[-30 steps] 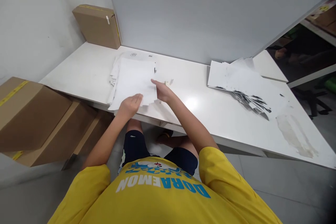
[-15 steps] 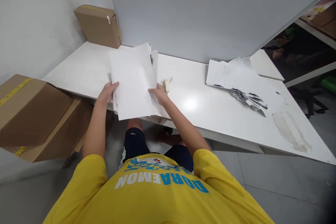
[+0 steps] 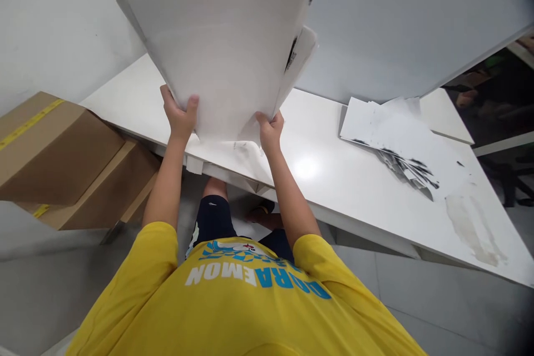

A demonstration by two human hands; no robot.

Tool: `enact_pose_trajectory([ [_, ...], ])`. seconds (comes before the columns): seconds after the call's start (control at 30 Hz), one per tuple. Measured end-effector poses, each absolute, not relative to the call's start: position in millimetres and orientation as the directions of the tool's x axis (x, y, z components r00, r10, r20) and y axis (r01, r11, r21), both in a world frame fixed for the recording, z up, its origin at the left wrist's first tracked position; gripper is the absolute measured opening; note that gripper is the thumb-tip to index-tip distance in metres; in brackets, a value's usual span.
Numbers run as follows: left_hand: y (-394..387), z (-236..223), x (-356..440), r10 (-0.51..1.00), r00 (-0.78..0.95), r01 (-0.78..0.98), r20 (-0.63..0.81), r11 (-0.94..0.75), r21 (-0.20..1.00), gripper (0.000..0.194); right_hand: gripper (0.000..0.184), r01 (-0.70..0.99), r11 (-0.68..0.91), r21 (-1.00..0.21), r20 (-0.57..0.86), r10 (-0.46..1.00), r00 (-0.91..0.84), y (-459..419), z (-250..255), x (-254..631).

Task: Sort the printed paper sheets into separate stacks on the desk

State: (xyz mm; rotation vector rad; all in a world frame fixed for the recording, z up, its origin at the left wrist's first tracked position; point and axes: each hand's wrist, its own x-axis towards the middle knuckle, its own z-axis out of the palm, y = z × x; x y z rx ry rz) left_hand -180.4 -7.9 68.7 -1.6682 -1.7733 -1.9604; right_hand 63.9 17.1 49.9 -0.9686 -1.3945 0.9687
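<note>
Left hand: the left hand (image 3: 180,115) is closed on the near left edge of the paper stack (image 3: 221,55), thumb over the front, fingers mostly hidden behind.
Right hand: the right hand (image 3: 270,130) is closed on the stack's near right edge, thumb on the front.
Paper stack: between the two hands and rising beyond them, tilted up over the table (image 3: 350,178); its sheets are uneven, some fanning out at both sides, with black marks along the right edge.
Loose paper: a white sheet with faint marks (image 3: 244,151) lies just below and between the hands, near the table's front edge.
Paper pile: well to the right of the right hand, a spread pile (image 3: 386,129) rests on the table, with black-smudged edges.
Stain: a brownish patch (image 3: 475,229) marks the table farther right, past the pile.
Boxes: brown cardboard boxes (image 3: 62,150) with yellow tape sit left of the left hand, beside the table.
Shirt: the yellow shirt (image 3: 242,311) is below both hands.
</note>
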Motion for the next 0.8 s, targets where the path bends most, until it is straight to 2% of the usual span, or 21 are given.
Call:
enact_pose_trajectory([
  [0.17, -12, 63, -182, 0.612, -0.417, 0.642, 0.672, -0.325, 0.694, 0.079, 0.018, -0.044, 0.265, -0.963, 0.265, 0.964, -0.007, 6, 42, 62],
  [0.37, -17, 54, -188, 0.642, -0.434, 0.603, 0.632, -0.315, 0.733, 0.081, 0.036, -0.093, 0.245, -0.965, 0.255, 0.959, -0.126, -1, 36, 64],
  [0.47, -19, 55, -188, 0.692, -0.388, 0.605, 0.609, -0.307, 0.735, 0.081, 0.036, -0.106, 0.232, -0.967, 0.245, 0.96, -0.133, -2, 32, 63],
  [0.63, -14, 69, -192, 0.73, -0.257, 0.569, 0.634, -0.416, 0.71, 0.076, 0.032, -0.051, 0.268, -0.962, 0.27, 0.961, -0.062, 3, 32, 63],
  [0.8, -12, 76, -195, 0.725, -0.168, 0.524, 0.668, -0.508, 0.684, 0.071, 0.037, -0.032, 0.317, -0.948, 0.317, 0.948, -0.002, 9, 28, 62],
])
